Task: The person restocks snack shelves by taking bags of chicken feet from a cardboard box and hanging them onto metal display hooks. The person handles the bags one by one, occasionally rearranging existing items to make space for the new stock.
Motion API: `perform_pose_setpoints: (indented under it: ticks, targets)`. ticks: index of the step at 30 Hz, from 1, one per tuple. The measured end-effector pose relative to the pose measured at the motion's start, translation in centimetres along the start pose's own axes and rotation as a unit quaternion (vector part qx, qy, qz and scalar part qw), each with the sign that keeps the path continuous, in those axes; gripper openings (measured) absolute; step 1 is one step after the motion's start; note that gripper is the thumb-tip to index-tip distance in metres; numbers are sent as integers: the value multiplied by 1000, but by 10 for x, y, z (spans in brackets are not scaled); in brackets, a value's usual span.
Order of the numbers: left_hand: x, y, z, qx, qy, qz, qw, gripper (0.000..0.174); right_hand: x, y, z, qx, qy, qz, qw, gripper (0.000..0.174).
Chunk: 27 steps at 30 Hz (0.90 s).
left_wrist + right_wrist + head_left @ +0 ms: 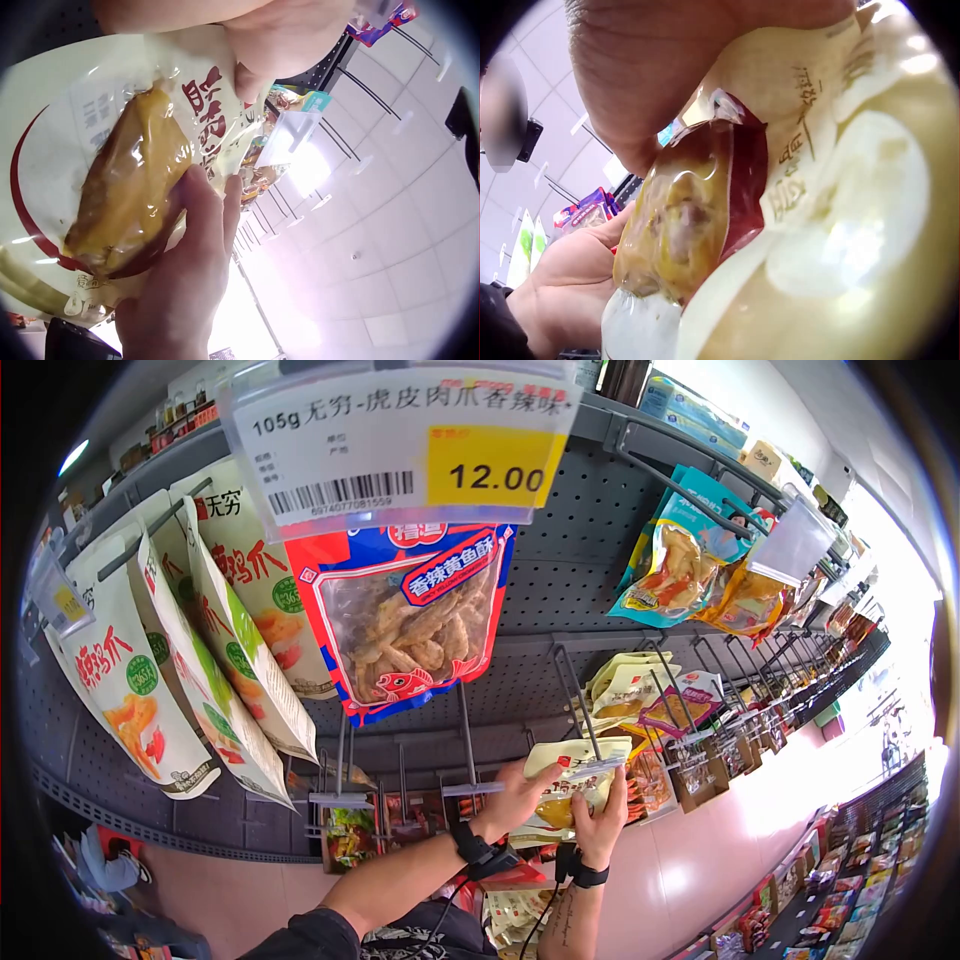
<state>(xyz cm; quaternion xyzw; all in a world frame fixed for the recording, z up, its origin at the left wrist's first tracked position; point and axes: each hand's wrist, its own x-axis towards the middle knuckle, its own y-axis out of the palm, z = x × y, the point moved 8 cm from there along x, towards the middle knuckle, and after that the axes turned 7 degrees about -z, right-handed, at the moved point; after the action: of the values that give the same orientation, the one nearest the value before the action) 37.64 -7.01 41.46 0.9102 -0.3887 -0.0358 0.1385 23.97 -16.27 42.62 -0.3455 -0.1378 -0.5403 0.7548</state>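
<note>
Head view. The cream bag (555, 812) is at the front end of a metal hook (580, 705). It appears below the bottom edge of the upper perforated panel (555, 575). The fingers of my left hand (508, 802) are clamped on the bag's left side edge. The fingers of my right hand (600, 828) are clamped on its right side edge, thumb on the front face. Governing relation, as I judge it: the bag's top edge against the label holder (597, 766) at the hook's end. The two overlap; whether the hook passes through the bag cannot be determined. The long axis runs from the label holder back toward my body, between both hands. My right hand appears nearer the label holder.

Left wrist view. The long axis lies roughly across the frame: printed characters to the right, transparent window (127, 187) to the left. My right thumb presses beside the window. My left hand overlaps the printed end.

Right wrist view. My right hand arches over the near side. My left hand occupies the far side, its fingers passing behind the bag.
</note>
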Motion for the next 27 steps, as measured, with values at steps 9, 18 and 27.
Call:
perform_pose_setpoints:
  ticks: [9,18,27]
  targets:
    - [10,-1,-4,55,61,-15,996,33,15,16,-17,34,5,19,999,74]
    - [-4,-3,-10,132,99,-76,983,34,11,7,-15,71,-18,-6,997,62]
    - [-5,-3,-10,124,125,-110,978,34,20,8,-9,8,18,22,1000,56]
